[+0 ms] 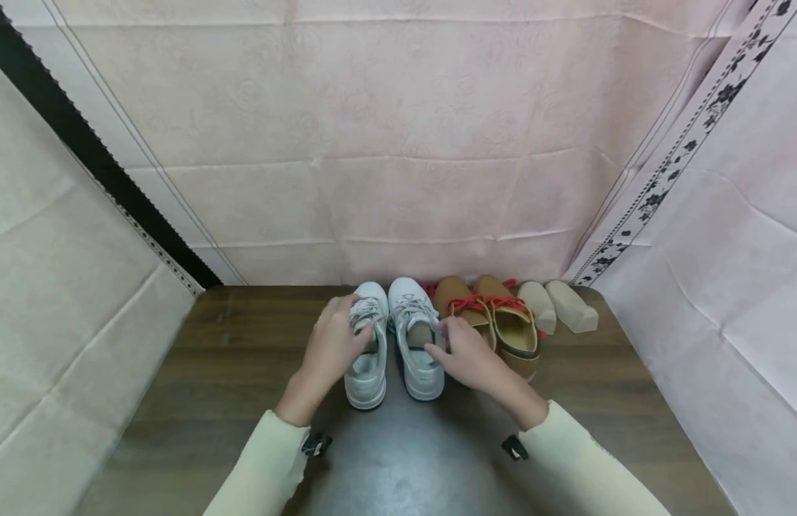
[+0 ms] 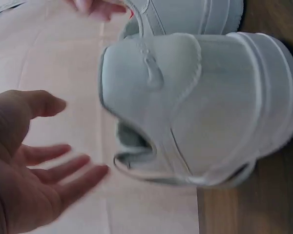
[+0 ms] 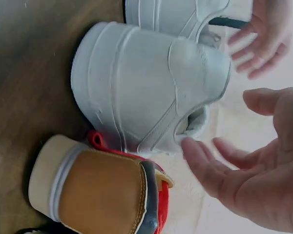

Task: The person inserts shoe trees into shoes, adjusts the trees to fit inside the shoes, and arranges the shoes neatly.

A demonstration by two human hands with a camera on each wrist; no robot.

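Two white lace-up sneakers stand side by side on the brown surface, toes toward the back wall: a left sneaker (image 1: 366,389) and a right sneaker (image 1: 424,383). Above the left one's outer side is my left hand (image 1: 336,337), fingers spread and loosely bent; the left wrist view shows a gap between them and the heel. Over the right sneaker's outer collar hovers my right hand (image 1: 469,352), its palm empty. In the right wrist view its fingertips (image 3: 193,148) overlap the shoe's opening. Something brownish shows inside the right sneaker.
Right of the sneakers sits a pair of tan shoes (image 1: 519,340) with red laces, close by my right hand. Beyond them lie two beige block-like pieces (image 1: 571,307), rounded at one end. Cloth-covered walls (image 1: 398,143) rise behind and on both sides of the wooden surface (image 1: 256,358).
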